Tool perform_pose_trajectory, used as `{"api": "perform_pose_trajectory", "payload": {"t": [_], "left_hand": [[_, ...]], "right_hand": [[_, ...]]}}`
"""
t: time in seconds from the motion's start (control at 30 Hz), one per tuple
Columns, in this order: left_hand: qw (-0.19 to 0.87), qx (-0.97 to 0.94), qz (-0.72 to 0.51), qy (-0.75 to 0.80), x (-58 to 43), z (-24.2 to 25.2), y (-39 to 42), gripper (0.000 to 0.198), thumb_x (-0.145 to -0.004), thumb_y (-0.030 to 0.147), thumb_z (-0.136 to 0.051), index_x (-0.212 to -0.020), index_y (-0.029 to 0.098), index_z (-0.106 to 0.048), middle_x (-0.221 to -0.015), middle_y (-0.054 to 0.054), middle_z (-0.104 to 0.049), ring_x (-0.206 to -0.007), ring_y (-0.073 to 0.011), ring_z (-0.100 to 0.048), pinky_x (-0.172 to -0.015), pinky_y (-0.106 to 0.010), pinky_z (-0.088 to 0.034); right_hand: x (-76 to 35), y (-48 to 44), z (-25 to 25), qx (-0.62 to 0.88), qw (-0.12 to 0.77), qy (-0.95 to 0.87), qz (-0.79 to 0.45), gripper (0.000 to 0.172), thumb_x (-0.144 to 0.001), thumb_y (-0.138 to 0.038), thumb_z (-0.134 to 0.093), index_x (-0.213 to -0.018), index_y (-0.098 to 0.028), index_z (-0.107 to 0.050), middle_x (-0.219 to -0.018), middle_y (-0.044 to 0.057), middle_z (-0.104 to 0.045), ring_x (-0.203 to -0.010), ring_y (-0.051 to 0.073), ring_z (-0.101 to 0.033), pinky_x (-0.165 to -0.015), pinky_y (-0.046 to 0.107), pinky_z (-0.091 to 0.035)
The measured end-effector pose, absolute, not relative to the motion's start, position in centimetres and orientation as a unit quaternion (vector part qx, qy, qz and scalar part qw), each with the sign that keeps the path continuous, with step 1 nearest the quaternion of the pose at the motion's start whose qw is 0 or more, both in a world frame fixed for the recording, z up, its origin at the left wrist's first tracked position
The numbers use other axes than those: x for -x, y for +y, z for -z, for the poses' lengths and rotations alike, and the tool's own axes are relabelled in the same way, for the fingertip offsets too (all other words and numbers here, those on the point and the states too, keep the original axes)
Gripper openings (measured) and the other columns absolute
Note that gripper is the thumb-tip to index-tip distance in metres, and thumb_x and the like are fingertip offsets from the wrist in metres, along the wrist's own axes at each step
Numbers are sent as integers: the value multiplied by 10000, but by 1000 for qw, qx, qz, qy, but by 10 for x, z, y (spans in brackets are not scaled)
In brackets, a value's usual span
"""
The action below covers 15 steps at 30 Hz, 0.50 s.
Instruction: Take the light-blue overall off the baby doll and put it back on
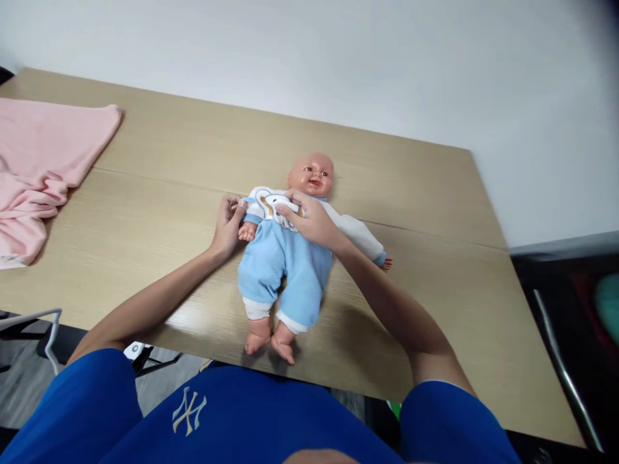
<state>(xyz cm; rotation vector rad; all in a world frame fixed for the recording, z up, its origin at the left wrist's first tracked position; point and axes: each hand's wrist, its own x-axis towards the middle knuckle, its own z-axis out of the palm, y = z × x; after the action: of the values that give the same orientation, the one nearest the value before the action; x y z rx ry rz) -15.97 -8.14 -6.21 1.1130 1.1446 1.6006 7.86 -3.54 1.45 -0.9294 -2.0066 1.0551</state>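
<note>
A baby doll lies on its back on the table, its head away from me and its bare feet toward me. It wears a white and light blue outfit with an animal picture on the chest. My left hand is beside the doll's bent arm, thumb and fingers closed on the light blue and white cloth at the sleeve. Across the chest lies my right hand, its thumb and fingers pinching the cloth by the picture. The doll's other arm stretches out to the right.
A pink cloth lies crumpled on the left of the wooden table. A white wall rises behind the table. Past the right edge are a metal bar and dark things I cannot make out.
</note>
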Motion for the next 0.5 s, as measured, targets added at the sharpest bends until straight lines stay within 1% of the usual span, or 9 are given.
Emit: {"api": "perform_pose_trajectory", "payload": {"t": [0.03,0.1,0.17,0.23,0.3,0.37,0.43,0.47,0.5], "left_hand": [[460,-433,-631,452,162,62,-77,565,-996,776,-875,-1082,290,-598,-1049,-6,-695,-913,-174,-666,-820,-286,-564],[521,-405,-609,440,163,61,-66,567,-964,746,-915,-1103,305,-587,-968,23,-687,-767,-153,-631,-683,-267,-519],[568,-381,-589,431,162,61,-55,565,-931,702,-954,-1094,307,-585,-860,47,-637,-673,-145,-584,-618,-261,-484],[579,-380,-581,427,159,59,-45,568,-890,679,-990,-1056,293,-608,-828,43,-626,-682,-152,-589,-630,-267,-500],[546,-412,-592,427,158,56,-39,565,-868,681,-1010,-1021,272,-651,-895,16,-677,-774,-162,-636,-703,-273,-538],[505,-456,-598,423,159,53,-36,561,-869,694,-1010,-1008,257,-687,-987,-12,-717,-899,-174,-677,-802,-278,-566],[499,-480,-587,420,162,50,-35,558,-874,697,-1000,-996,250,-688,-1029,-25,-720,-969,-187,-689,-865,-287,-574],[509,-481,-577,420,164,49,-35,550,-880,689,-990,-997,251,-678,-1025,-26,-715,-954,-191,-684,-854,-293,-574],[523,-476,-568,421,165,48,-33,535,-888,672,-981,-1001,255,-666,-1002,-19,-702,-906,-189,-671,-812,-295,-566]], "right_hand": [[-77,-33,-11,358,345,-755,-426,510,-1071,-769,-700,-964,-275,-640,-906,11,-679,-887,236,-631,-854,372,-524],[-76,-29,-7,349,343,-739,-464,538,-1032,-797,-737,-954,-272,-650,-903,7,-670,-886,226,-621,-845,355,-528],[-79,-26,-6,343,336,-717,-505,559,-989,-814,-783,-964,-267,-674,-896,-2,-660,-856,209,-604,-815,339,-530],[-83,-25,-6,348,337,-680,-551,593,-928,-834,-843,-982,-266,-682,-881,-17,-641,-812,189,-584,-766,317,-520],[-88,-24,-6,354,343,-642,-588,628,-868,-842,-898,-996,-264,-687,-882,-27,-632,-795,174,-579,-742,296,-515],[-92,-22,-4,355,346,-622,-606,649,-825,-840,-936,-1005,-260,-707,-905,-25,-650,-819,171,-598,-760,286,-530],[-95,-20,-1,355,350,-613,-613,658,-805,-841,-950,-1022,-262,-728,-934,-19,-682,-841,173,-619,-779,285,-550],[-95,-19,0,357,350,-610,-615,656,-804,-841,-950,-1028,-265,-732,-936,-19,-691,-838,174,-626,-774,285,-554],[-95,-19,2,358,350,-608,-617,653,-809,-842,-947,-1030,-268,-730,-927,-20,-691,-824,172,-627,-758,284,-553]]}}
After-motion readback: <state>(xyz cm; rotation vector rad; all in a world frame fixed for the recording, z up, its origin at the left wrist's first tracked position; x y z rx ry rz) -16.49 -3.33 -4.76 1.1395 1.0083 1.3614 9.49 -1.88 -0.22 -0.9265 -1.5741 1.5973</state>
